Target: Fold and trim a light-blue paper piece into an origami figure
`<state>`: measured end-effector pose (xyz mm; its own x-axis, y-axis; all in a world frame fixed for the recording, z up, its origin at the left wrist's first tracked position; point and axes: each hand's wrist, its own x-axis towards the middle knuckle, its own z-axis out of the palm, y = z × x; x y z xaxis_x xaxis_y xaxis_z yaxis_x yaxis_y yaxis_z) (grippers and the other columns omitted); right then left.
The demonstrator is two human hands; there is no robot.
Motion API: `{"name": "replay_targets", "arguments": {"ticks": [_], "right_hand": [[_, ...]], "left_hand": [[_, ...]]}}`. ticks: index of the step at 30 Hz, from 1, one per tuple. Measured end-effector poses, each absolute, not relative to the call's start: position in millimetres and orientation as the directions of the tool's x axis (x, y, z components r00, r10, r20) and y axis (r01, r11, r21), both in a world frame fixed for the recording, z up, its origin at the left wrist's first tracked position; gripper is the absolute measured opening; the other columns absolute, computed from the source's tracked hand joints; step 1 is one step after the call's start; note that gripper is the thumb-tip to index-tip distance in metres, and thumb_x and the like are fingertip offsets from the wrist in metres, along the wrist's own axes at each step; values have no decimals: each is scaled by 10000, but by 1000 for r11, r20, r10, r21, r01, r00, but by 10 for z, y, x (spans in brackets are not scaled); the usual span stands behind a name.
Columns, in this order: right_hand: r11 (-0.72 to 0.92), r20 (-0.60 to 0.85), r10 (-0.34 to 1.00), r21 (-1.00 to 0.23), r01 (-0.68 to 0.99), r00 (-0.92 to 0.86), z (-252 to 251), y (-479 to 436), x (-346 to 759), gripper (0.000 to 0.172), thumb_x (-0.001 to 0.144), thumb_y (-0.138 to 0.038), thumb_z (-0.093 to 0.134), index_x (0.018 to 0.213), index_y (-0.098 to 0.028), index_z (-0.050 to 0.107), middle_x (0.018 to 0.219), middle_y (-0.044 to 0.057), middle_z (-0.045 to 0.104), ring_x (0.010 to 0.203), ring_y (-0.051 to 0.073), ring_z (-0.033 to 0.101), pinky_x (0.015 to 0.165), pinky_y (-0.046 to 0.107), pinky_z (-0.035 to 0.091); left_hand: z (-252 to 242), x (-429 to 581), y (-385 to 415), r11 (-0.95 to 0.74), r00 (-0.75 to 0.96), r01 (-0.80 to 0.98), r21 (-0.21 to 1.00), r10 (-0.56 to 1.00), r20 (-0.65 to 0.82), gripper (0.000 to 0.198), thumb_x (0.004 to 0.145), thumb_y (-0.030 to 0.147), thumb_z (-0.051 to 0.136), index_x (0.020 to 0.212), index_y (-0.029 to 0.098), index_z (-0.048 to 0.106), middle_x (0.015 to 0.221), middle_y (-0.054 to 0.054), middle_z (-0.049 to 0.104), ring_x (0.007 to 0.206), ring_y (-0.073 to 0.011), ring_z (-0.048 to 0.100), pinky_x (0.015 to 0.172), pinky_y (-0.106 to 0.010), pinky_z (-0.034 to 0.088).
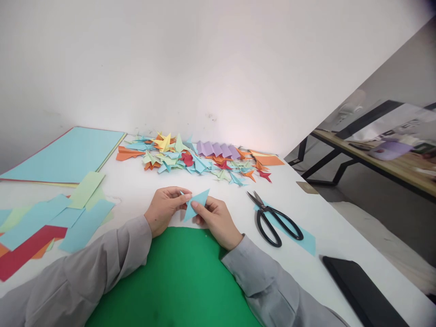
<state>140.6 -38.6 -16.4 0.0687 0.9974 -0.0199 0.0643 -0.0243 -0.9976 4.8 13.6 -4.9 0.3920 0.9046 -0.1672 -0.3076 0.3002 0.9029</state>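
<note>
Scissors (264, 208) R of hands (220, 221), folded pcs (187, 159) behind.

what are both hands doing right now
Left hand: closed, pinching the folded blue paper.
Right hand: closed, holding the same folded blue paper.

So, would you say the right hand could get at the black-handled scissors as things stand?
Probably yes: the scissors lie uncovered, with bare tabletop between them and the right hand, though that hand would first need to release the blue paper it holds.
</note>
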Motion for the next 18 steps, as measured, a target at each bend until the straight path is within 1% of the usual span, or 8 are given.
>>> {"name": "replay_targets", "arguments": {"ticks": [5,9,12,18], "right_hand": [[-29,-24,997,-997,66,71,-172,-383,1410,390,711,-560,630,664,-176,579,465,-24,537,407,99,458,397,212,340],[-26,-22,997,-998,53,75,-171,-378,1411,389,703,-556,639,639,-178,567,455,-29,527,395,93,442,394,211,321],[-16,-12,998,-999,51,62,-157,-378,1403,390,707,-551,637,624,-178,561,450,-32,521,397,90,436,404,213,320],[2,4,1000,-998,68,28,-139,-382,1389,377,709,-539,640,615,-179,580,457,-28,524,416,98,447,419,222,333]], "left_hand": [[-56,44,144,312,386,-326,892,905,-176,218,552,241,803,698,127,689,588,-21,635,548,-100,558,569,-250,443],[-48,42,143,326,388,-335,884,903,-187,217,551,255,803,675,116,691,624,-37,653,563,-103,566,573,-251,452],[-54,39,146,341,384,-353,871,902,-197,240,570,280,792,708,107,702,653,-49,666,580,-111,576,577,-255,455],[-60,49,149,332,347,-375,865,916,-201,261,620,304,760,784,108,708,576,-26,633,529,-105,547,538,-255,440]]}}
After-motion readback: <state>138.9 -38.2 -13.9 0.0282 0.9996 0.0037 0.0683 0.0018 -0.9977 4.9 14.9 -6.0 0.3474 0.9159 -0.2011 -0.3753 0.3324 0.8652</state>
